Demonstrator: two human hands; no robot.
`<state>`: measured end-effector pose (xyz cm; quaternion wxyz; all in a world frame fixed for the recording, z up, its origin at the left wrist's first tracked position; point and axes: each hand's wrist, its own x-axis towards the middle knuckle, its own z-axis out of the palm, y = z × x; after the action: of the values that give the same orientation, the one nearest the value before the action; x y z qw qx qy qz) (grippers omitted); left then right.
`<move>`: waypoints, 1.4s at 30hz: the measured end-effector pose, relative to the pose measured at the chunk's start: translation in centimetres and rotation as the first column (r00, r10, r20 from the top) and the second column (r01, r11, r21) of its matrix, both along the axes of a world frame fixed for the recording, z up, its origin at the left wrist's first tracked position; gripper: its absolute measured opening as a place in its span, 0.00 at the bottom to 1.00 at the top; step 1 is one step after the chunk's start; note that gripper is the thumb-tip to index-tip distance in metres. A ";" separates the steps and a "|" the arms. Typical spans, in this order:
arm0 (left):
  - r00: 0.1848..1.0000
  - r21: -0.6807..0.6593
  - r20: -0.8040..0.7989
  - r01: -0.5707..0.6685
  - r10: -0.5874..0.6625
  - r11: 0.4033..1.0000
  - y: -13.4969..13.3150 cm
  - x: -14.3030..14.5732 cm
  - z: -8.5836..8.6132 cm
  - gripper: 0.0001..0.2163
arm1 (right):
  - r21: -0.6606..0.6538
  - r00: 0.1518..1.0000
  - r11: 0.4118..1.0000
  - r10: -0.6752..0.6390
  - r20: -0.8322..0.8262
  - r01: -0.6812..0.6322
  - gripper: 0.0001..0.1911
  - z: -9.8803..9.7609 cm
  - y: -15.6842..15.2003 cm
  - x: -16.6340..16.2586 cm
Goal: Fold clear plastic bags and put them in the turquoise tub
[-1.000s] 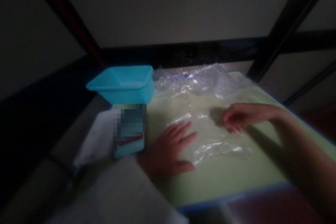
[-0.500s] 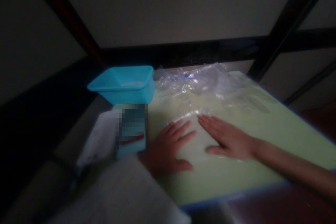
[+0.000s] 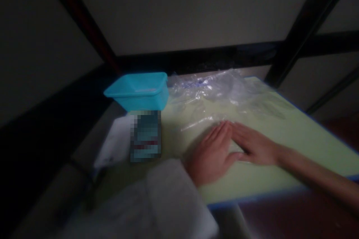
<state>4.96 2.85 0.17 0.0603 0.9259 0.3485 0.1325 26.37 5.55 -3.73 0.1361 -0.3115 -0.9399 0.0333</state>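
Observation:
Both my hands lie flat, fingers stretched out, on a clear plastic bag (image 3: pixel 206 121) spread on a pale green mat (image 3: pixel 280 119). My left hand (image 3: pixel 211 153) comes out of a white sleeve and presses the bag's near part. My right hand (image 3: pixel 252 143) lies just to its right, its fingertips touching those of the left. Neither hand grips anything. The picture is dim and the hands are slightly smeared by motion.
A turquoise plastic tub (image 3: pixel 138 91) stands at the mat's far left corner. More crumpled clear plastic (image 3: pixel 213 86) is heaped at the back. A small blurred-out box (image 3: pixel 146 136) and a white sheet (image 3: pixel 116 145) lie left of the hands. Dark frame bars cross behind.
My right hand opened from a loose curl and came down flat on the bag. My left hand slid right until both hands meet at the fingertips. The view shifted slightly.

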 end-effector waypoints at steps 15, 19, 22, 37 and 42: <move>0.983 -0.038 -0.096 -0.159 0.155 0.987 1.2 -2.6 -2.1 0.28 | 0.049 0.999 0.998 -0.037 0.024 0.036 0.45 0.6 -0.3 -0.1; 0.985 -0.026 -0.085 -0.155 0.153 0.988 1.3 -4.5 -2.4 0.26 | 0.065 0.998 0.997 -0.043 0.039 0.041 0.45 0.8 -0.5 0.3; 0.986 -0.020 -0.077 -0.151 0.149 0.988 1.2 -5.1 -2.4 0.27 | 0.075 0.993 0.993 -0.093 0.066 0.088 0.43 0.4 -0.7 1.2; 0.988 -0.057 -0.084 -0.136 0.131 0.989 0.3 -5.5 -1.6 0.28 | 0.046 0.979 0.986 -0.167 0.114 0.163 0.14 6.4 5.8 -0.2; 0.988 -0.079 -0.084 -0.133 0.127 0.988 0.2 -5.5 -1.4 0.28 | 0.073 0.982 0.986 -0.155 0.106 0.148 0.09 4.7 6.6 -0.8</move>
<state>-0.53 3.07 -1.28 0.0767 0.9024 0.4155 0.0850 25.52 12.19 0.98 0.0958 -0.3790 -0.9201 -0.0251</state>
